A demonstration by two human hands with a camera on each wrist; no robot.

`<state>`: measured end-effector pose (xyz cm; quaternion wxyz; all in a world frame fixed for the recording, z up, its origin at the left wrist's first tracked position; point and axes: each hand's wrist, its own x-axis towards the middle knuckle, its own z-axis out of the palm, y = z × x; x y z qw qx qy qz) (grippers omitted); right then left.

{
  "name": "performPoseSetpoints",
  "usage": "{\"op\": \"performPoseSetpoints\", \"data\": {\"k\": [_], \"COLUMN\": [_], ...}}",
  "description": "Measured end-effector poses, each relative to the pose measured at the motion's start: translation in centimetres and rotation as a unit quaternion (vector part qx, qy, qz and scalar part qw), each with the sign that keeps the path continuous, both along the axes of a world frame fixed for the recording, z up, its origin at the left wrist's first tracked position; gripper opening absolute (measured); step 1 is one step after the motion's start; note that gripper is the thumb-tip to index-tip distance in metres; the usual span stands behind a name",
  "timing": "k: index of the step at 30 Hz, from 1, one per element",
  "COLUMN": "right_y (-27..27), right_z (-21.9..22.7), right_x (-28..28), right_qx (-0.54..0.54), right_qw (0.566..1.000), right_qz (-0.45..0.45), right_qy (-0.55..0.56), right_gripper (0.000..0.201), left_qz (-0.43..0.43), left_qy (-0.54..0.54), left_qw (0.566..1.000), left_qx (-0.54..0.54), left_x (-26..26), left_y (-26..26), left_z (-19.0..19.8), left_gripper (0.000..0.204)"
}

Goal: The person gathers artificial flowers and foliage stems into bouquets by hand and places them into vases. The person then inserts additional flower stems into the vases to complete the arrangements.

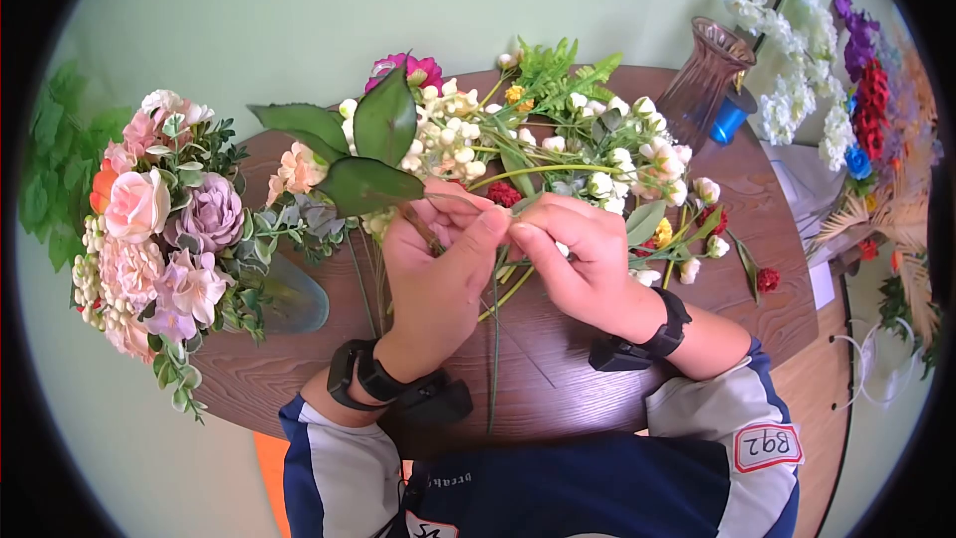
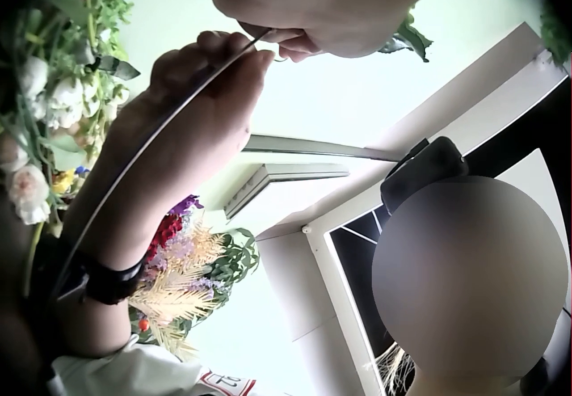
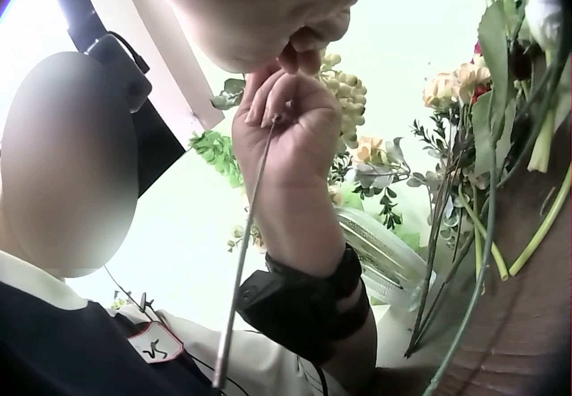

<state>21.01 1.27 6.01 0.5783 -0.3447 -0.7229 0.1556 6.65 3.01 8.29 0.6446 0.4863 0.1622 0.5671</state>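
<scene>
Hands meet above round wooden table [image 1: 558,379], in front of loose flower pile [image 1: 558,144]. Left hand [image 1: 438,259] grips leafy green stem [image 1: 368,154], leaves upright. Right hand [image 1: 583,254] pinches thin stem [image 1: 495,339] beside left fingertips. Purple glass vase [image 1: 705,70] behind pile; bouquet [image 1: 164,239] left of pile.

A thin green stem [image 1: 495,339] with three broad dark leaves [image 1: 368,154] hangs from my grip over the tabletop [image 1: 558,379].

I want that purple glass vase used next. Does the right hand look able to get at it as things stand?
Probably yes, though not at once: the right hand pinches a thin green stem together with the left hand. The vase stands upright beyond loose flowers, which the hand would reach over.
</scene>
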Motion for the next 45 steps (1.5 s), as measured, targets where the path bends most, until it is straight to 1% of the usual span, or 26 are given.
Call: {"op": "performPoseSetpoints", "data": {"k": [1, 3, 4, 6, 7, 11, 13, 15, 16, 18, 19, 21, 22, 24, 25, 27, 34, 37, 39, 40, 42, 43, 45], "right_y": [0.0, -0.2, -0.1, 0.0, 0.1, 0.0, -0.1, -0.5, -0.5, -0.6, -0.6, -0.3, -0.5, -0.9, -1.1, -1.3, -1.3, -1.0, -0.4, -0.3, -0.3, -0.2, -0.1], "right_z": [0.3, 1.2, 1.1, 1.0, 1.0, 1.0, 1.1, 1.4, 1.5, 1.7, 1.5, 1.0, 1.0, 1.0, 1.0, 0.9, 0.7, 0.6, 0.3, 0.5, 1.0, 0.9, 0.7], "right_x": [0.0, 0.0, 0.1, 0.3, 0.3, 0.2, 0.0, -0.1, 0.0, 0.2, 0.1, -0.2, -0.3, -0.5, -0.6, -0.7, -0.7, -0.6, -0.3, -0.2, 0.0, 0.0, 0.2], "right_qx": [0.001, 0.049, 0.049, 0.096, 0.096, 0.116, 0.12, 0.053, 0.053, 0.08, 0.08, 0.128, 0.128, 0.068, 0.068, 0.026, -0.021, -0.01, 0.042, 0.042, 0.149, 0.149, 0.207], "right_qw": [1.0, 0.995, 0.995, 0.987, 0.987, 0.986, 0.987, 0.993, 0.992, 0.988, 0.988, 0.982, 0.982, 0.992, 0.992, 0.996, 0.997, 0.996, 0.996, 0.996, 0.979, 0.979, 0.96], "right_qz": [-0.001, -0.057, -0.057, -0.079, -0.079, -0.086, -0.086, -0.101, -0.102, -0.111, -0.111, -0.111, -0.111, -0.104, -0.104, -0.084, -0.051, -0.049, -0.065, -0.065, -0.119, -0.118, -0.151], "right_qy": [0.0, -0.067, -0.067, -0.1, -0.1, -0.08, -0.071, -0.041, -0.041, -0.074, -0.074, -0.085, -0.084, -0.035, -0.035, 0.021, 0.062, 0.077, 0.032, 0.032, -0.067, -0.067, -0.109], "right_gripper": [0.004, 0.012, 0.012, 0.017, 0.017, 0.019, 0.021, 0.024, 0.024, 0.026, 0.026, 0.028, 0.028, 0.031, 0.031, 0.035, 0.039, 0.033, 0.026, 0.026, 0.021, 0.021, 0.023], "left_qz": [-0.003, -0.004, -0.003, -0.007, -0.01, -0.012, 0.009, -0.004, -0.018, -0.018, -0.016, -0.025, -0.034, -0.037, -0.039, -0.046, -0.044, -0.024, -0.02, -0.016, -0.021, -0.025, -0.022], "left_qy": [0.016, 0.016, 0.016, 0.007, -0.001, -0.004, -0.001, 0.006, 0.011, 0.01, 0.008, 0.0, -0.008, -0.01, -0.012, -0.017, -0.026, -0.01, -0.015, -0.02, -0.018, -0.015, -0.015], "left_qw": [1.0, 0.999, 0.999, 0.998, 0.997, 0.997, 0.998, 0.999, 1.0, 1.0, 1.0, 1.0, 0.999, 0.999, 0.999, 0.999, 0.998, 1.0, 1.0, 1.0, 0.999, 0.999, 0.999], "left_qx": [-0.016, -0.032, -0.048, -0.062, -0.076, -0.077, -0.058, -0.039, -0.02, -0.017, -0.014, -0.009, -0.005, -0.01, -0.016, -0.018, -0.02, -0.014, -0.016, -0.018, -0.024, -0.03, -0.036], "left_x": [-0.2, -0.3, -0.3, -0.2, -0.1, 0.1, 0.3, 0.0, 0.0, 0.3, 0.4, 0.4, 0.4, 0.3, 0.3, 0.3, 0.4, 0.2, 0.2, 0.2, 0.2, 0.2, 0.2], "left_y": [0.2, 0.4, 0.4, 0.4, 0.4, 0.2, 0.2, 0.2, 0.1, -0.1, -0.2, -0.1, 0.0, -0.1, -0.2, -0.2, -0.3, -0.3, -0.2, -0.2, -0.2, -0.3, -0.3], "left_z": [0.3, 0.5, 0.5, 0.5, 0.4, 0.2, 0.0, -0.5, -0.6, -0.7, -0.7, -1.0, -1.0, -1.0, -1.0, -1.0, -0.9, -0.6, -0.4, -0.3, -0.2, -0.1, -0.1], "left_gripper": [0.006, 0.005, 0.005, 0.004, 0.004, 0.004, 0.005, 0.007, 0.009, 0.008, 0.007, 0.006, 0.006, 0.006, 0.005, 0.005, 0.005, 0.004, 0.004, 0.004, 0.004, 0.004, 0.005]}}
